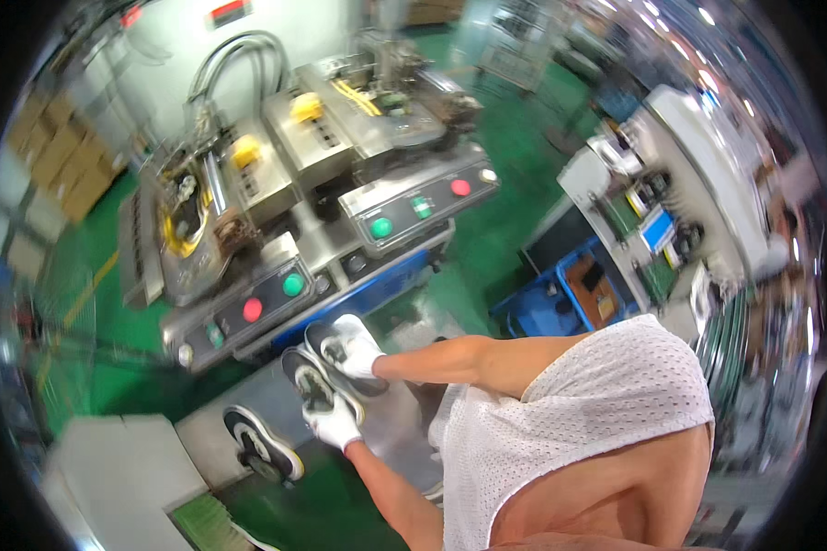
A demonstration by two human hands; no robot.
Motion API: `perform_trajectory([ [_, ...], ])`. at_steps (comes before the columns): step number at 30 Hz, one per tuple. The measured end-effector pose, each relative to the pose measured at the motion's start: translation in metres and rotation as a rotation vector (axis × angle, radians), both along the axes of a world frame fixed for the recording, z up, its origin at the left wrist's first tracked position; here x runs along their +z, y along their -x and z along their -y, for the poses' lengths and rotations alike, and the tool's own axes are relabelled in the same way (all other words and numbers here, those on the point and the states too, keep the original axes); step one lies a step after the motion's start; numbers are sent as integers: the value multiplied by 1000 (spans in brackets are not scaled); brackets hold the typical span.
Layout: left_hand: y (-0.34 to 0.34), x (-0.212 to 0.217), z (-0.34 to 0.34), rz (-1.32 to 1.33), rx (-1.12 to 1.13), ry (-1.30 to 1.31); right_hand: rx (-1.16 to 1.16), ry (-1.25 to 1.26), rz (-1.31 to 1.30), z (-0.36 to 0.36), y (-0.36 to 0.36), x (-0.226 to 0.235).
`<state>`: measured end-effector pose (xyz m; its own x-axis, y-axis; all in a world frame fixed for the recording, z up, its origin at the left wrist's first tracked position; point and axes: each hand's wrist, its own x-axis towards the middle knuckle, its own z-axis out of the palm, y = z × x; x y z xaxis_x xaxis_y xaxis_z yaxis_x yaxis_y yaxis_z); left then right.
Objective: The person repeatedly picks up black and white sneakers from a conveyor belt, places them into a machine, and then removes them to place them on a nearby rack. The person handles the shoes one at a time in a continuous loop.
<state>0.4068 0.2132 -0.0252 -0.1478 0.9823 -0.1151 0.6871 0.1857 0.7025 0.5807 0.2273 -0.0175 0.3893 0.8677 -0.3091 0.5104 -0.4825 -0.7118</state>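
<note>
Your left hand (pixel 333 426) is gripping the near end of the middle shoe (pixel 309 378), gloved fingers clamping on it. Your right hand (pixel 358 354) is touching the far shoe (pixel 320 338) just beside it; blur is hiding whether those fingers are clamped or merely resting, so cannot tell. Both shoes are lying over the grey bench (pixel 259 389), in front of the machine (pixel 314 216). A third shoe (pixel 263 444), dark with a pale sole edge, is lying apart on your left. Red and green buttons (pixel 292 285) are facing you from the machine.
</note>
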Motion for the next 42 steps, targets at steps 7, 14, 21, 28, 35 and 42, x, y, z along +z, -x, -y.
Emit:
perform_trajectory([
  [7,-10,59,33,123,-430,171,-513,-248,-591,154,-102,87],
  [14,-193,152,118,179,-992,215,-993,-507,-593,343,-186,189],
  [21,-402,214,214,297,-1517,257,-1574,-791,14,502,-238,256],
  [28,-577,250,320,444,-1758,1,-1909,-537,653,624,-280,273],
  [35,-651,235,399,39,-1921,-328,-1867,19,758,664,-342,241],
  [42,-650,238,406,210,-1957,-232,-1935,-172,694,658,-346,247],
])
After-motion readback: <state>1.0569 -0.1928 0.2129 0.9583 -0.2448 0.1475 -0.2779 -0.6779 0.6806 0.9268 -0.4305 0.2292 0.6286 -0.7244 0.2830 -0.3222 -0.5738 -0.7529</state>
